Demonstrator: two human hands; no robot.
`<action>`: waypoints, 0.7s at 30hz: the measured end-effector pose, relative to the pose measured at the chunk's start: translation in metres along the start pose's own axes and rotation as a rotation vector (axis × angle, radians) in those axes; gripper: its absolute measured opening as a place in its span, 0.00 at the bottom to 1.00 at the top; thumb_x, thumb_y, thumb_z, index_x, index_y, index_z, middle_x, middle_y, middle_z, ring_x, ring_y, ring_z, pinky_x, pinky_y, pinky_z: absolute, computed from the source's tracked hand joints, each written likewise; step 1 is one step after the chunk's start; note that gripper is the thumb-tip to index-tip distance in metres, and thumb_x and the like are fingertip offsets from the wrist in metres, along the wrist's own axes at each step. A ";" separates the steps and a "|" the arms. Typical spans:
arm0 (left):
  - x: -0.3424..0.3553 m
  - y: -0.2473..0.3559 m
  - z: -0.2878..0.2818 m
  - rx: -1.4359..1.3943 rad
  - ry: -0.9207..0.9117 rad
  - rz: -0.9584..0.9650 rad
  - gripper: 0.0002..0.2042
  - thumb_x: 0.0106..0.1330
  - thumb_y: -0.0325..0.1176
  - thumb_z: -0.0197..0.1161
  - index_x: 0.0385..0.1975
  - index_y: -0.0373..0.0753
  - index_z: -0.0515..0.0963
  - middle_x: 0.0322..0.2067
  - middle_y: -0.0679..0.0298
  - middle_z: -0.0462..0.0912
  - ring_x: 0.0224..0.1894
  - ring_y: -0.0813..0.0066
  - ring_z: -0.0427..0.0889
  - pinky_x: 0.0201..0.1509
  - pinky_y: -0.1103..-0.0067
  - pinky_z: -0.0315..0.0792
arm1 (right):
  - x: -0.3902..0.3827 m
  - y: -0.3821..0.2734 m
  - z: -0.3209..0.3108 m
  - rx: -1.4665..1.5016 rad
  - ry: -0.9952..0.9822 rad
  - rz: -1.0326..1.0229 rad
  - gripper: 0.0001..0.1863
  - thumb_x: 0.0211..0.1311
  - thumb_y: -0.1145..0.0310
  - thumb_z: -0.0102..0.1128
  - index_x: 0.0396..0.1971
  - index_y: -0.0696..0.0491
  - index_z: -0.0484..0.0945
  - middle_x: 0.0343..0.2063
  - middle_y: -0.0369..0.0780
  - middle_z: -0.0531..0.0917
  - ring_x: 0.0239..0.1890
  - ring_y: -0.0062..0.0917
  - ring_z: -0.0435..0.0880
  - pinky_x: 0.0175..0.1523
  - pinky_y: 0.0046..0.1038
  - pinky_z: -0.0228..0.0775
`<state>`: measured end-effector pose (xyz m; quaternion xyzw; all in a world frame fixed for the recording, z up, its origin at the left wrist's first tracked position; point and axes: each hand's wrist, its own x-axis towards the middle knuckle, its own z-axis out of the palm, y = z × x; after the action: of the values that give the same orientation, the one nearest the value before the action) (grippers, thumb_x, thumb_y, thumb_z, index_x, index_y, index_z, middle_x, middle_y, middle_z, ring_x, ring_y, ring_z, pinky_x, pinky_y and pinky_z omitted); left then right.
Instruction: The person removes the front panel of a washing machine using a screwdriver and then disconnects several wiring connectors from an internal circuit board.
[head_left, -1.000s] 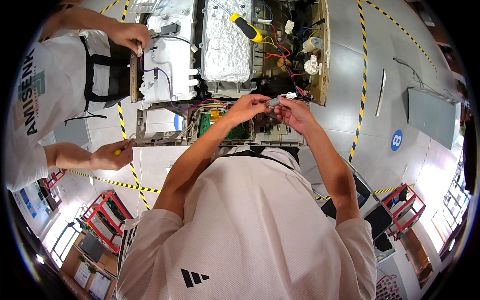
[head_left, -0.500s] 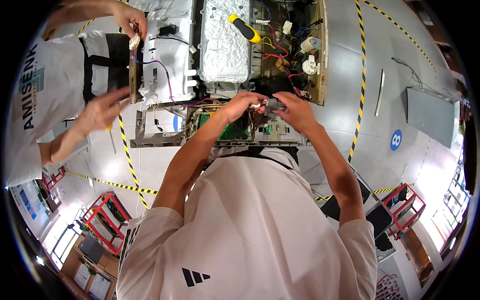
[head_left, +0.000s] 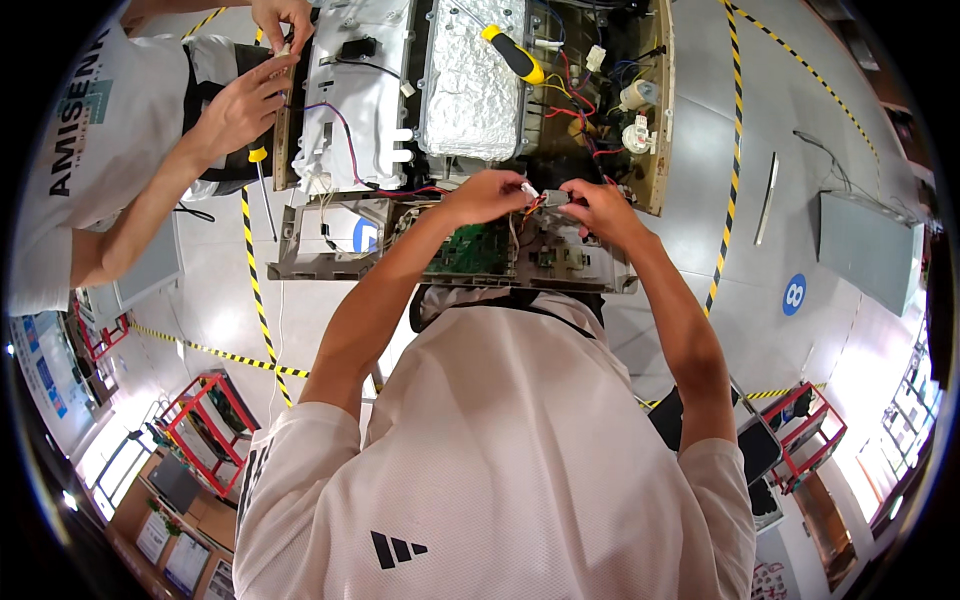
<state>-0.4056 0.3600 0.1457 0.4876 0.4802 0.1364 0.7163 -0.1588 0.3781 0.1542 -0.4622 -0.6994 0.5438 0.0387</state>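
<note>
Over an opened appliance, my left hand (head_left: pixel 492 197) pinches a small white connector (head_left: pixel 530 191) on red and orange wires. Just right of it, my right hand (head_left: pixel 600 212) grips a grey connector (head_left: pixel 555 198), close to the white one; whether they are joined I cannot tell. Below them lies a detached panel (head_left: pixel 575 268) holding a green circuit board (head_left: pixel 465 247). Beyond stand the appliance body (head_left: pixel 660 130), a white plastic part (head_left: pixel 330 140), a foil-covered block (head_left: pixel 470 100), loose wiring and a yellow-black screwdriver (head_left: pixel 512 54) resting on top.
At the left, a co-worker's two hands (head_left: pixel 245 110) work at the appliance's left edge, a yellow-handled screwdriver (head_left: pixel 258 160) hanging below. A grey metal box (head_left: pixel 865 260) lies at the right. Red trolleys (head_left: pixel 215 430), hazard tape (head_left: pixel 738 120) and a black chair (head_left: pixel 750 440) surround me.
My hands have shifted slightly up, turning the connectors. The co-worker's lower hand has risen toward their upper hand at the appliance edge. The whole view has shifted slightly rightward.
</note>
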 end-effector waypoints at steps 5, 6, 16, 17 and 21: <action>-0.012 -0.008 0.014 0.296 0.131 0.153 0.23 0.54 0.37 0.68 0.48 0.36 0.72 0.35 0.58 0.83 0.38 0.65 0.82 0.44 0.74 0.72 | 0.001 -0.003 -0.007 0.006 -0.060 -0.015 0.17 0.59 0.66 0.61 0.46 0.58 0.74 0.27 0.44 0.83 0.19 0.28 0.83 0.30 0.27 0.73; -0.012 -0.007 0.013 0.319 0.124 0.102 0.29 0.52 0.36 0.69 0.54 0.36 0.67 0.38 0.56 0.82 0.41 0.60 0.82 0.46 0.72 0.72 | 0.001 -0.004 -0.008 -0.002 -0.075 -0.005 0.18 0.59 0.66 0.61 0.46 0.58 0.74 0.27 0.44 0.83 0.19 0.28 0.83 0.31 0.27 0.73; -0.022 -0.016 0.010 0.414 0.059 0.148 0.41 0.51 0.30 0.69 0.66 0.42 0.53 0.36 0.62 0.82 0.40 0.70 0.80 0.50 0.74 0.70 | 0.002 0.008 -0.009 -0.124 -0.052 -0.090 0.17 0.59 0.64 0.60 0.45 0.58 0.77 0.36 0.46 0.81 0.23 0.29 0.84 0.37 0.29 0.73; -0.023 -0.015 0.010 0.409 0.065 0.148 0.41 0.51 0.29 0.68 0.66 0.41 0.53 0.35 0.62 0.82 0.39 0.70 0.80 0.49 0.74 0.70 | 0.002 0.008 -0.009 -0.110 -0.068 -0.070 0.17 0.59 0.64 0.60 0.45 0.58 0.77 0.35 0.46 0.81 0.23 0.29 0.84 0.37 0.29 0.73; -0.029 -0.017 0.007 0.386 0.074 0.116 0.40 0.51 0.28 0.67 0.66 0.41 0.54 0.32 0.64 0.81 0.37 0.71 0.80 0.48 0.75 0.70 | 0.000 0.003 -0.009 -0.025 -0.103 0.009 0.17 0.58 0.65 0.61 0.44 0.57 0.77 0.32 0.44 0.81 0.23 0.26 0.83 0.37 0.28 0.73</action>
<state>-0.4188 0.3283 0.1486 0.6372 0.4946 0.1007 0.5824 -0.1520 0.3851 0.1557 -0.4373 -0.7051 0.5582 -0.0056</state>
